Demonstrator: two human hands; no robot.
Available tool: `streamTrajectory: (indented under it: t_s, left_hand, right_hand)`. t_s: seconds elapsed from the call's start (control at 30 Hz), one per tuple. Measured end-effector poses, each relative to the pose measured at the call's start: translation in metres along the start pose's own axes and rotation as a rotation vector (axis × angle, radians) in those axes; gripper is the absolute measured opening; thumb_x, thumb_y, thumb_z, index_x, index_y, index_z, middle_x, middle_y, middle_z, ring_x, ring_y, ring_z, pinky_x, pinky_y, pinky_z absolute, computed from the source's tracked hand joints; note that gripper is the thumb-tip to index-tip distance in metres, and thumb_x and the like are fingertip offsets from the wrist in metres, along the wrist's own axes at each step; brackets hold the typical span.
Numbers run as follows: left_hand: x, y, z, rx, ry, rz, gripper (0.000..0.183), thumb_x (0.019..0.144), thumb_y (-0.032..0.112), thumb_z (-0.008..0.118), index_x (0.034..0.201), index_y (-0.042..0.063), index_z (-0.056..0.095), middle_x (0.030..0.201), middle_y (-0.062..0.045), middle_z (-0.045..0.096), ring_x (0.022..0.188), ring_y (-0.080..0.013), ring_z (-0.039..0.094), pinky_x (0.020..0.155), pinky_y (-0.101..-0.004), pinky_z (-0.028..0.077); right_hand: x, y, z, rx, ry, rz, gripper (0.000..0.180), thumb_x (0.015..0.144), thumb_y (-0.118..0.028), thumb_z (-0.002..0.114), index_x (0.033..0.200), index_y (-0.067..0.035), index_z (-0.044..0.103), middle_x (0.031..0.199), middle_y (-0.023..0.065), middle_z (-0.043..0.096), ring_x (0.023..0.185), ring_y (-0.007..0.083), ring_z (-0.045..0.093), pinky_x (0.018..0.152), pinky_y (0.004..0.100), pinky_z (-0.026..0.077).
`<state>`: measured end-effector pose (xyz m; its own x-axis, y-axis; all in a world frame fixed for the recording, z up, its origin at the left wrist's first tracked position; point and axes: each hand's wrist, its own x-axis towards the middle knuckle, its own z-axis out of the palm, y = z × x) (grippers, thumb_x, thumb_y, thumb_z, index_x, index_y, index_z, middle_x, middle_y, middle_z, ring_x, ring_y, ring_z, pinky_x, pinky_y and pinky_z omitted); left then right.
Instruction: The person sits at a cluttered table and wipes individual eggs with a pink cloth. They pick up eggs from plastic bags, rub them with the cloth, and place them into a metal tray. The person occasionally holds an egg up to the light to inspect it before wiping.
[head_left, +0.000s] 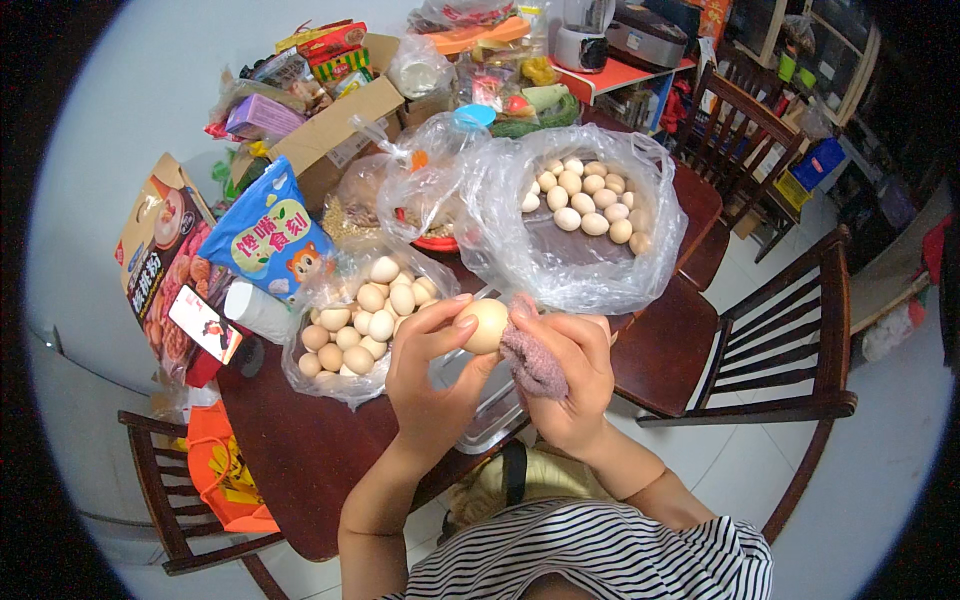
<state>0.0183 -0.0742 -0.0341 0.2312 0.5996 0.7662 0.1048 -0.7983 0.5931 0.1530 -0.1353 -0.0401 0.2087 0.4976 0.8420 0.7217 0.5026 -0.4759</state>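
Observation:
An egg (484, 325) is held up between the fingertips and thumb of my left hand (435, 367). My right hand (568, 367) grips a pinkish-purple cloth (534, 364), which touches the egg's right side. Behind and to the left of my left hand, a clear plastic bag (296, 375) lies open around a pile of eggs (348, 337). Farther back to the right, a larger clear plastic bag (487, 255) is spread wide with many more eggs (582, 203) inside. Under my hands is a clear plastic container (487, 424), partly hidden by them.
The dark wooden table (307, 450) also bears a phone (205, 325), a white roll (257, 310), a blue snack bag (266, 232), and a cardboard box (330, 135) of packages. Wooden chairs stand at the right (772, 330) and lower left (161, 487), the latter by an orange bag (217, 465).

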Motion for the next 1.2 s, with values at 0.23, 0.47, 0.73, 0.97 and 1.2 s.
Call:
streamTrajectory:
  t_s: [0.23,0.47,0.73,0.97,1.2]
  left_hand:
    - [0.000,-0.003,0.000,0.015,0.022,-0.005,0.044,0.062,-0.010,0.071,0.100,0.006,0.054,0.109,-0.015,0.059,0.099,-0.0279,0.058,0.085,-0.0352,0.047]
    - [-0.002,0.001,0.001,-0.022,-0.001,-0.022,0.043,0.062,-0.010,0.071,0.099,0.006,0.055,0.108,-0.015,0.059,0.100,-0.0281,0.058,0.087,-0.0355,0.046]
    - [0.000,0.000,-0.001,0.002,0.034,-0.042,0.044,0.062,-0.008,0.072,0.099,0.006,0.055,0.109,-0.016,0.059,0.099,-0.0283,0.058,0.087,-0.0356,0.046]
    - [0.000,0.001,0.000,-0.001,0.005,0.000,0.044,0.063,-0.010,0.069,0.101,0.006,0.055,0.108,-0.015,0.059,0.098,-0.0288,0.058,0.086,-0.0356,0.046]
    - [0.002,0.001,-0.003,0.004,0.005,-0.022,0.043,0.063,-0.011,0.068,0.100,0.005,0.054,0.108,-0.016,0.059,0.100,-0.0289,0.058,0.087,-0.0351,0.046]
  right_hand:
    - [-0.001,-0.009,-0.002,-0.007,-0.063,-0.108,0.058,0.054,-0.003,0.065,0.112,-0.007,0.063,0.096,0.0068,0.056,0.082,0.0245,0.049,0.074,0.0331,0.040]
    - [0.005,-0.003,-0.005,-0.045,-0.039,-0.048,0.058,0.053,-0.003,0.065,0.111,-0.007,0.063,0.097,0.0070,0.056,0.082,0.0250,0.049,0.074,0.0339,0.041]
    - [-0.001,-0.008,-0.005,-0.026,-0.086,-0.115,0.059,0.050,-0.004,0.061,0.109,-0.008,0.064,0.096,0.0068,0.056,0.081,0.0251,0.048,0.074,0.0338,0.040]
    - [0.006,-0.005,-0.003,-0.050,-0.048,-0.078,0.057,0.053,-0.005,0.062,0.110,-0.008,0.064,0.096,0.0059,0.056,0.080,0.0251,0.048,0.074,0.0337,0.039]
    - [-0.002,-0.012,-0.008,-0.082,-0.160,-0.129,0.052,0.053,-0.006,0.064,0.104,-0.008,0.065,0.098,0.0058,0.057,0.082,0.0233,0.050,0.075,0.0323,0.040]
